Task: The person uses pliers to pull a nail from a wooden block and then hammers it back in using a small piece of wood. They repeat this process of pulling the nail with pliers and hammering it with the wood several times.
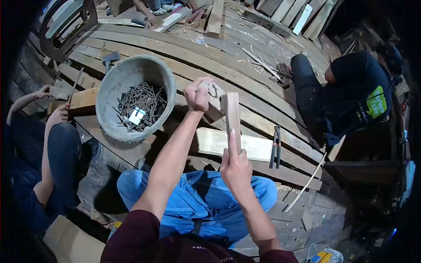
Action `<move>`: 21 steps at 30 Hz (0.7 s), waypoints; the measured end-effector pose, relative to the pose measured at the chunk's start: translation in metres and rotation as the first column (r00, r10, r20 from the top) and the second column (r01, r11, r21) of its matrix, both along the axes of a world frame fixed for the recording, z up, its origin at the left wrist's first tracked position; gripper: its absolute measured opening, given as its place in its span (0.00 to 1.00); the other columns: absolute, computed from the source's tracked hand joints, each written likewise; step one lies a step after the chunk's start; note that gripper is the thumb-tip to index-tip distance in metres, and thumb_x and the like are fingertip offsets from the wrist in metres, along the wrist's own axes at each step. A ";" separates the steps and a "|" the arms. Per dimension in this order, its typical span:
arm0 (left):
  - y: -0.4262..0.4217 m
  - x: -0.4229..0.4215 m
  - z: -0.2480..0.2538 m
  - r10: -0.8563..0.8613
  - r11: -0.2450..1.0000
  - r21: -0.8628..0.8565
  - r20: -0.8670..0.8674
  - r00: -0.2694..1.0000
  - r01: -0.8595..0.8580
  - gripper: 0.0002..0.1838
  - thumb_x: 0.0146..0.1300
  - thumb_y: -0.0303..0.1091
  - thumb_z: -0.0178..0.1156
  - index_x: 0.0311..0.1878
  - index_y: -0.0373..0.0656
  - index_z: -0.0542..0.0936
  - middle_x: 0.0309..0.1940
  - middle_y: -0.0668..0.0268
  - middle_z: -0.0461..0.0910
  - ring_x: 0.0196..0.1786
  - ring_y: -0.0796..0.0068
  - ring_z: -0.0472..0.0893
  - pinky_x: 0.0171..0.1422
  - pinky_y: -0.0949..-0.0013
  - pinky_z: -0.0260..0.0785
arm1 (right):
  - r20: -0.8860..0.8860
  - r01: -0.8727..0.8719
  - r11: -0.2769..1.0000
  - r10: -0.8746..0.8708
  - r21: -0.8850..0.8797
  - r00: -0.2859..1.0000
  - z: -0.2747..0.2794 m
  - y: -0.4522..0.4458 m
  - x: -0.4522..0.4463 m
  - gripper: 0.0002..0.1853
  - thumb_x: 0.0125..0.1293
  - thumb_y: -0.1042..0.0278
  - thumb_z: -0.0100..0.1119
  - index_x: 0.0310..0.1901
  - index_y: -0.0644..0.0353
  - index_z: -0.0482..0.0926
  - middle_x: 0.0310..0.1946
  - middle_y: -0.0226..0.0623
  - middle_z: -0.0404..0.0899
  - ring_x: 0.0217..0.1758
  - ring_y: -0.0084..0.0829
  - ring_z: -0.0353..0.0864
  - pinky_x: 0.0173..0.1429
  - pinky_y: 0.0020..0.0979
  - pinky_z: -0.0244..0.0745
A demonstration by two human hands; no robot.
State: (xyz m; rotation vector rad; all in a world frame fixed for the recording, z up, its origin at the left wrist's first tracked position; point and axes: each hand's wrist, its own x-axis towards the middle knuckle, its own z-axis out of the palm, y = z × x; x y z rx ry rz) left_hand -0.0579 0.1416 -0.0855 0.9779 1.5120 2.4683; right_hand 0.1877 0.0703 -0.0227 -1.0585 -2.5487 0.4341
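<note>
My left hand [197,95] is closed on the far left edge of a wooden block [214,103] with a dark curved mark on its top face. In my right hand [237,170] is a narrow wooden strip [233,111], the forefinger stretched along it. The strip's far end is against or very close to the block's right side; I cannot tell if they touch. A pale board [254,148] lies beneath the strip, nearer to me. Dark-handled pincers [275,148] rest at the board's right end. Left of my left hand stands a grey bucket [104,94] with many rusty nails [142,103].
Behind the bucket lies a hatchet-like tool [110,58]. At left, a person's hands [59,115] hold a red-handled tool by a wooden beam [83,100]. Another person [351,94] sits at right. Further hands [150,19] work at the top. Gaps separate the floor slats [197,57].
</note>
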 end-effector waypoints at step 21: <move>-0.006 -0.008 -0.027 -0.162 0.985 0.068 0.071 0.984 0.157 0.25 0.47 0.35 0.49 0.42 0.26 0.82 0.33 0.55 0.85 0.37 0.68 0.83 0.47 0.69 0.76 | 0.022 -0.038 0.998 0.039 -0.044 0.999 0.004 -0.008 0.008 0.39 0.70 0.66 0.57 0.81 0.44 0.54 0.25 0.60 0.75 0.21 0.59 0.78 0.28 0.56 0.77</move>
